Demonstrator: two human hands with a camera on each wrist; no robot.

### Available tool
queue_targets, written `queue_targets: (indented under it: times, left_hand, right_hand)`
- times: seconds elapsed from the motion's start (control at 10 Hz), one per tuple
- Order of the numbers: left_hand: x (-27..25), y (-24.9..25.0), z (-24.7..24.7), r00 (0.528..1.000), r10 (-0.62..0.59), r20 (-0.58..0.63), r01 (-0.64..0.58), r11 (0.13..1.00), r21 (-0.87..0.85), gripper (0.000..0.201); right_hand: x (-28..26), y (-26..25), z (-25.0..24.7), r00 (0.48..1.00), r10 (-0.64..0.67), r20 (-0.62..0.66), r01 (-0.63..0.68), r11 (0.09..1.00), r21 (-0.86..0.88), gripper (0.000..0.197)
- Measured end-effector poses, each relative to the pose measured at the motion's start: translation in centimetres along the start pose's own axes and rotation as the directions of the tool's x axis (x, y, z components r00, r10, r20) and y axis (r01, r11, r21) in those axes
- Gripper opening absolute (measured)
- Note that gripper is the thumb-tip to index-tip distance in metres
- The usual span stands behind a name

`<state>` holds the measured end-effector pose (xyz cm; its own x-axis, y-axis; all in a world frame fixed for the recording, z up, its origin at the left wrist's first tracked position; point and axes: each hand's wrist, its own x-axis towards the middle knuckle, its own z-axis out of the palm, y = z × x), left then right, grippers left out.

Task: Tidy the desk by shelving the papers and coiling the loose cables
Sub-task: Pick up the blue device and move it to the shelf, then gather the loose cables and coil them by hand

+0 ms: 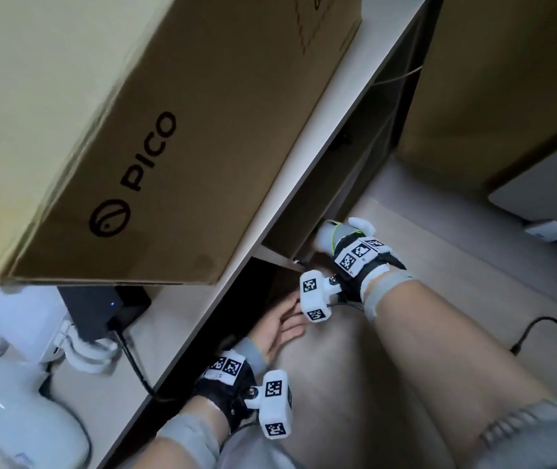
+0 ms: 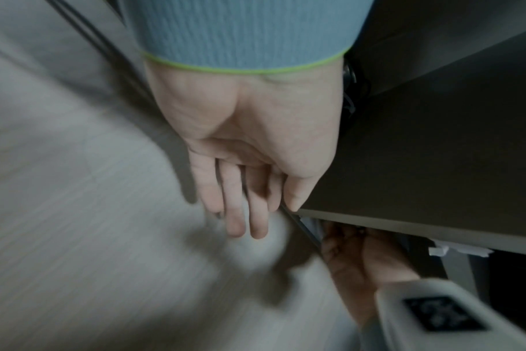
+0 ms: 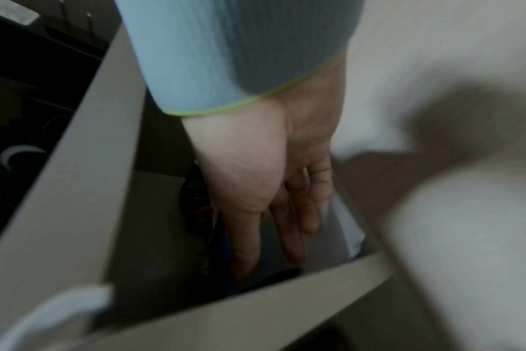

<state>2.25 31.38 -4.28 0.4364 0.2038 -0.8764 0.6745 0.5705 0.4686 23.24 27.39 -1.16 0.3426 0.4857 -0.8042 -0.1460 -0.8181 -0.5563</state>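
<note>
- Head view: cardboard box printed "PICO" sits on the white tabletop. In front of it, a black device with a blue light and a black cable running off the tabletop's front edge. White gear lies at far left, blurred.
- Head view: both hands are below the tabletop edge. Left hand is palm up, fingers loosely extended. Right hand reaches into a shelf under the tabletop; its fingers are hidden here.
- Head view: a second black cable lies loose on the floor at right, well apart from both hands.
- Left wrist view: left hand is empty, fingers straight and close together, thumb tip touching the corner of a dark panel. White papers peek out beneath that panel.
- Right wrist view: right hand is inside the shelf compartment, fingers straight, slightly spread, gripping nothing. White papers stand just beside them; contact cannot be told. A dark object sits on the other side, too blurred to name.
</note>
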Motion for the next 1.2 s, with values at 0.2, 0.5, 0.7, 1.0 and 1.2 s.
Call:
queue_targets:
  times: [0.2,0.5,0.7,1.0,1.2]
  left_hand:
    - [-0.3,0.5,1.2,1.000,0.005,-0.025,-0.006,0.999,-0.035,0.031]
    - [-1.3,-0.6,0.8,0.995,0.028,-0.092,-0.036,0.996,-0.085,0.026]
    - [-2.9,0.9,2.8,0.995,0.070,-0.077,-0.073,0.997,-0.034,0.020]
    - [-7.3,0.3,14.1,0.989,0.129,0.078,-0.139,0.982,0.126,0.022]
    - [-11.7,-6.5,22.8,0.975,0.103,0.199,-0.158,0.945,0.287,0.012]
  right_hand:
    - [2.0,3.9,-1.4,0.944,-0.070,-0.321,0.042,0.995,-0.091,0.047]
    - [2.2,3.4,2.2,0.967,-0.035,-0.252,0.000,0.990,-0.140,0.039]
    - [-1.8,7.0,0.6,0.962,-0.062,-0.267,0.102,0.985,0.139,0.045]
    - [-16.4,20.0,-1.2,0.907,0.133,-0.400,0.206,0.687,0.697,0.031]
    - [-28.4,31.6,0.8,0.850,0.359,-0.385,0.186,0.479,0.858,0.009]
